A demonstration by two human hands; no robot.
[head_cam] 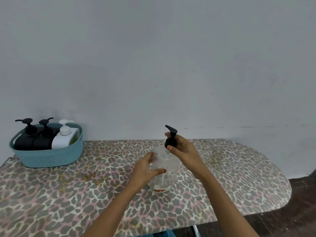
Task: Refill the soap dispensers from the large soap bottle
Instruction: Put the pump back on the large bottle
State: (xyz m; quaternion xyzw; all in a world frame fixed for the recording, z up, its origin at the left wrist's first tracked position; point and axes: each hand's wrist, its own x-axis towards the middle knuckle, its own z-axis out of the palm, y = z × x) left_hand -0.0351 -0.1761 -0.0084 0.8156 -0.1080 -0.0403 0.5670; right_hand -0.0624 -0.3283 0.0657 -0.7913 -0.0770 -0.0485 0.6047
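Basket (pixel 51 158) (three dispensers (pixel 45 135)) far left, hands apart

The basket (pixel 49 158) wall hides the three dispensers' lower bodies; both forearms are cut off by the bottom edge.

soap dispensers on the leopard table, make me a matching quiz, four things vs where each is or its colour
Things:
1. clear dispenser
2. white dispenser
3. black pump head
4. basket

Descriptions:
A. teal, at the table's far left
B. gripped by the right hand
C. steadied by the left hand
D. lying in the basket beside two black ones

Pairs: 1-C, 2-D, 3-B, 4-A
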